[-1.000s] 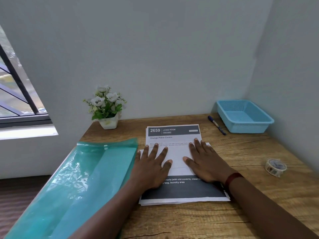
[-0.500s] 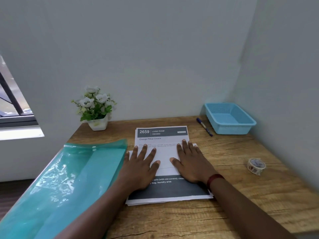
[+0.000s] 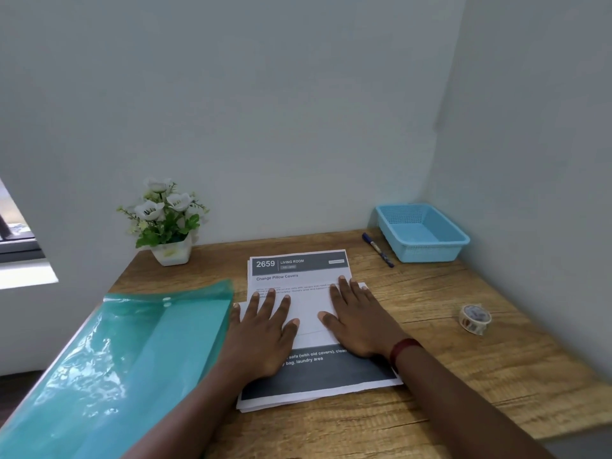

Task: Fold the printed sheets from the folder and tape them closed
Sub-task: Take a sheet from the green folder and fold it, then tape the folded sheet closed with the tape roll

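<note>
Both hands have barely shifted: left hand [image 3: 265, 329] and right hand [image 3: 359, 323] press flat, grip open, on the folded top sheet [image 3: 308, 313] of the printed sheets [image 3: 331, 376] at tabletop [image 3: 447, 376] centre. One green folder [image 3: 132, 359] lies at 9 o'clock, one tape roll [image 3: 475, 319] at 3, one pen [image 3: 377, 250] and one basket [image 3: 427, 253] at 1, one plant [image 3: 169, 223] at 11.

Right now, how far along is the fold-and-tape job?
Done: printed sheets are out of the green folder, stacked on the desk. In hand: left hand and right hand press flat on a white folded sheet atop them. Left: taping; the tape roll lies apart, untouched.
</note>
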A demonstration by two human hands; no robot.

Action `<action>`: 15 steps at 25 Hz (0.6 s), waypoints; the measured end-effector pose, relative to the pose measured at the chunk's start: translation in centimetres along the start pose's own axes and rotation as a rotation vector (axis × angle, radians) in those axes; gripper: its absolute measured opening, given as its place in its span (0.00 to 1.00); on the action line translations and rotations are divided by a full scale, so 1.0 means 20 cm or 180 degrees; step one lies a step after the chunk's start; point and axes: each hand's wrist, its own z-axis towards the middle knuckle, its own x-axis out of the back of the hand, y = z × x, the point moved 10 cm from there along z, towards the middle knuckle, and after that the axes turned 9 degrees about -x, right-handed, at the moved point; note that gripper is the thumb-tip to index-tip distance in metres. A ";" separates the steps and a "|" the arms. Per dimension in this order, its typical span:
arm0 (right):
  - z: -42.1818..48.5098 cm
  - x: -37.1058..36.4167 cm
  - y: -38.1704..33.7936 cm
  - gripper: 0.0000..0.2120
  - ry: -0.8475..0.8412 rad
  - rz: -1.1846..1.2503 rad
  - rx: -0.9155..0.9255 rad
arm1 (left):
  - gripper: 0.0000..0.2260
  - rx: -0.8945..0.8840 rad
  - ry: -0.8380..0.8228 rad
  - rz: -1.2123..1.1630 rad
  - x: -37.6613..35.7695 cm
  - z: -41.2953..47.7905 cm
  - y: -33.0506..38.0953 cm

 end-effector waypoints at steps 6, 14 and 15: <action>-0.09 0.18 0.04 0.32 0.0409 0.0749 0.0019 | 0.27 0.0034 0.0105 -0.0174 0.03 -0.01 0.00; -0.49 0.38 0.43 0.26 0.1585 0.1088 -0.0282 | 0.26 -0.0111 0.0778 -0.0572 0.21 -0.05 0.03; -0.54 0.39 0.49 0.25 0.1709 0.1067 -0.0356 | 0.25 -0.0153 0.0857 -0.0668 0.23 -0.05 0.04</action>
